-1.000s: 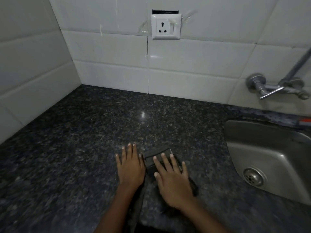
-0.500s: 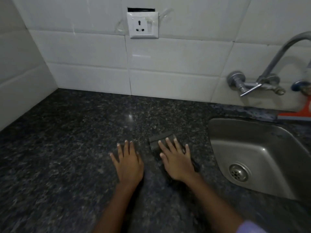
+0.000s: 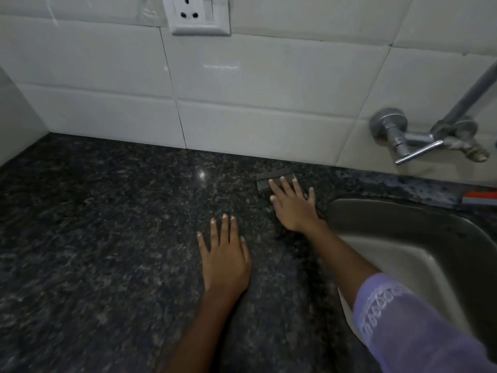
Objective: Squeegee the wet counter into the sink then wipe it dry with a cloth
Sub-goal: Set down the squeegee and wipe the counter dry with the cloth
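A dark folded cloth [image 3: 265, 180] lies on the black speckled granite counter [image 3: 107, 224], near the back wall and just left of the steel sink [image 3: 419, 238]. My right hand [image 3: 293, 203] presses flat on the cloth with straight, spread fingers; most of the cloth is hidden under the palm. My left hand [image 3: 224, 254] rests flat on the bare counter, nearer to me and to the left, fingers straight. An orange squeegee [image 3: 480, 198] lies behind the sink at the right edge, only partly in view.
White tiled walls enclose the counter at the back and left. A wall socket [image 3: 200, 16] sits above the counter. A metal tap [image 3: 419, 141] sticks out of the wall over the sink. The counter stretches wide to the left.
My right hand has pushed the cloth away from me toward the back wall, beside the sink's corner. My left hand stayed flat on the counter, now well behind the right.
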